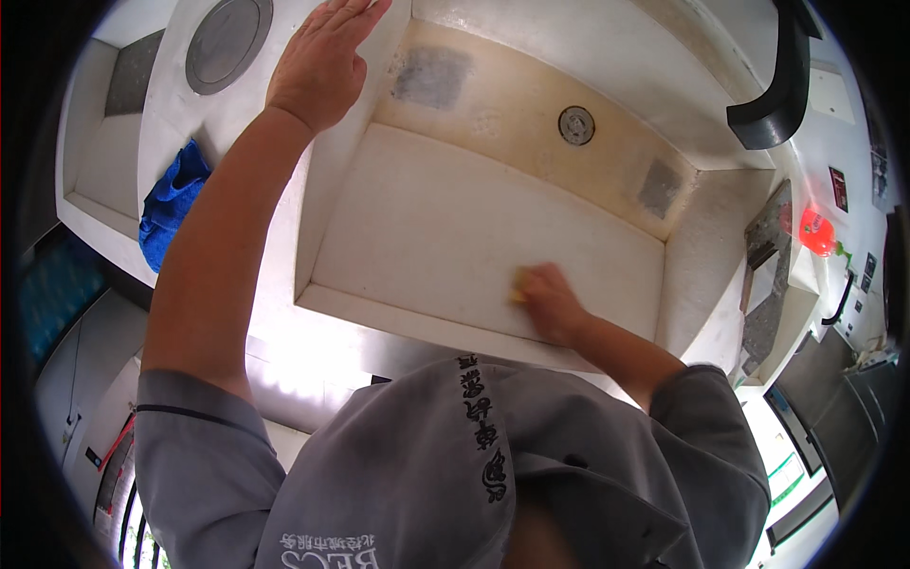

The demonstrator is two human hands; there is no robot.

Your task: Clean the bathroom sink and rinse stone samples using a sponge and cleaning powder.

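Note:
My right hand (558, 306), blurred by motion, holds a yellow sponge (520, 284) against the sloped white floor (455, 220) of a large basin. My left hand (320, 67) reaches forward at the basin's left rim, fingers extended and their tips partly cut off by the top of the view. I see nothing held in it. At the basin's far side runs a yellowish trough (505, 135) with a round metal drain (576, 126) and two grey patches.
Left of my forearm lies a blue cloth (174, 203) on the white counter, with a round metal lid (229, 46) farther off. A black curved faucet (771, 99) juts in at upper right. A bottle of red-orange liquid (817, 232) stands beyond the right rim.

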